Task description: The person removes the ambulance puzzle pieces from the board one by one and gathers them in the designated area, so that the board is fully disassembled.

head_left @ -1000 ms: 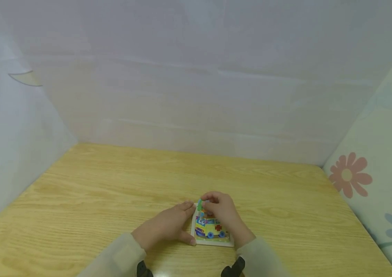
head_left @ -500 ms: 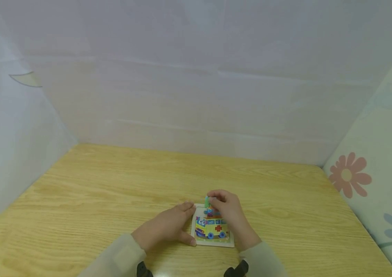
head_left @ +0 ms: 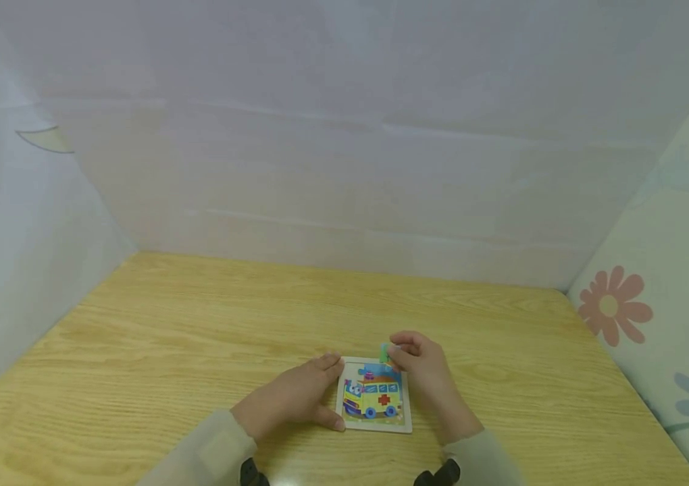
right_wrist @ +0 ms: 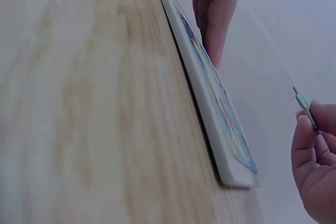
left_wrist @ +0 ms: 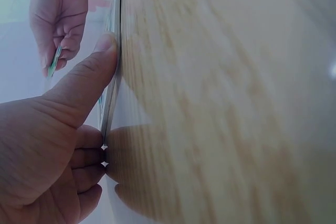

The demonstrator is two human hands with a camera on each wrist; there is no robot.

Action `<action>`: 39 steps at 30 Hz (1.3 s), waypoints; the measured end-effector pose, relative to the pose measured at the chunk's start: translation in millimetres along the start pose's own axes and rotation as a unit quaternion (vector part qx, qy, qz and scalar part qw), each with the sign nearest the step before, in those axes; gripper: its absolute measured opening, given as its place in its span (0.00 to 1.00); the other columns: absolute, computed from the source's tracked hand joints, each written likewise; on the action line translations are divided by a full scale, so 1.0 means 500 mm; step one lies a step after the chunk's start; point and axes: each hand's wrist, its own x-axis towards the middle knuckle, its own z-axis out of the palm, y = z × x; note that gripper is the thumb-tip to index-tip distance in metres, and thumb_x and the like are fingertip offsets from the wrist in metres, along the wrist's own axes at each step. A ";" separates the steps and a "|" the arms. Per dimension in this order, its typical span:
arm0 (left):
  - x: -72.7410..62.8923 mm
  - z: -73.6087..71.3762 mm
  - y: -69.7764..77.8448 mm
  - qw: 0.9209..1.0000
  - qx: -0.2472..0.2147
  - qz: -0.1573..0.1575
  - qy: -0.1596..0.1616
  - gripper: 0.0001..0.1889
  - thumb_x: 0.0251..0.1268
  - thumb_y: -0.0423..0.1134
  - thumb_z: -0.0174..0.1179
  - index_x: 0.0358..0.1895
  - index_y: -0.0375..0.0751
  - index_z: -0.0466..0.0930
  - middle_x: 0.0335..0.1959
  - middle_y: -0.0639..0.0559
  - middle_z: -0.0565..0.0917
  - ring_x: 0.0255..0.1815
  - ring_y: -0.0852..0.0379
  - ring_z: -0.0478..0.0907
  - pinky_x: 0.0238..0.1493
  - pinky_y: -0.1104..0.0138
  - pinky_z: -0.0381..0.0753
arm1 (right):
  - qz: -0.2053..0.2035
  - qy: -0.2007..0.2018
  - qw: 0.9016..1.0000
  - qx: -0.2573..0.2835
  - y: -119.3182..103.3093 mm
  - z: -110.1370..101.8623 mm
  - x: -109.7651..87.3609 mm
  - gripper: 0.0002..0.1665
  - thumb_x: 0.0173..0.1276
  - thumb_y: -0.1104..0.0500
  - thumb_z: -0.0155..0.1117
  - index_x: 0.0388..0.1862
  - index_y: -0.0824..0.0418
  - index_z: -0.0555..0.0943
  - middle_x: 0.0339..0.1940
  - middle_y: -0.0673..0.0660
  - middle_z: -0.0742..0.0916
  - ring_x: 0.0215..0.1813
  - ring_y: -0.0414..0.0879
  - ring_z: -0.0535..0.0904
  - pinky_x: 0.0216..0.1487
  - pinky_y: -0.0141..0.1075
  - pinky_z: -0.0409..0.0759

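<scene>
A wooden jigsaw puzzle board [head_left: 409,420] with a yellow ambulance picture lies on the table. Several pieces fill its middle and lower part; pale backing shows at its upper left. My left hand [head_left: 304,391] rests against the board's left side, thumb at the near corner and fairly straight fingers at the far corner. In the left wrist view that thumb [left_wrist: 86,80] touches the board's edge. Above the board's far right corner, my right hand [head_left: 429,368] pinches a green puzzle piece [head_left: 384,354] between thumb and fingers. The piece appears raised and tilted in the right wrist view [right_wrist: 304,103].
The wood-grain table [head_left: 229,317] extends around the board. A pale wall covering [head_left: 344,169] stands behind it, and a flower-printed one [head_left: 673,270] borders the right side.
My right hand has moved right with the green puzzle piece, from the board's upper left to its far right corner, uncovering more of the picture. My left hand has stayed in place.
</scene>
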 end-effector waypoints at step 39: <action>-0.001 0.004 -0.004 1.000 0.003 0.002 -0.008 0.52 0.45 0.65 0.63 0.68 0.32 0.59 0.71 0.39 0.59 0.70 0.43 0.57 0.68 0.54 0.60 | -0.015 0.043 0.984 -0.171 0.071 -0.093 0.031 0.12 0.62 0.63 0.63 0.44 0.65 0.82 0.33 0.55 0.83 0.34 0.44 0.78 0.36 0.35 0.80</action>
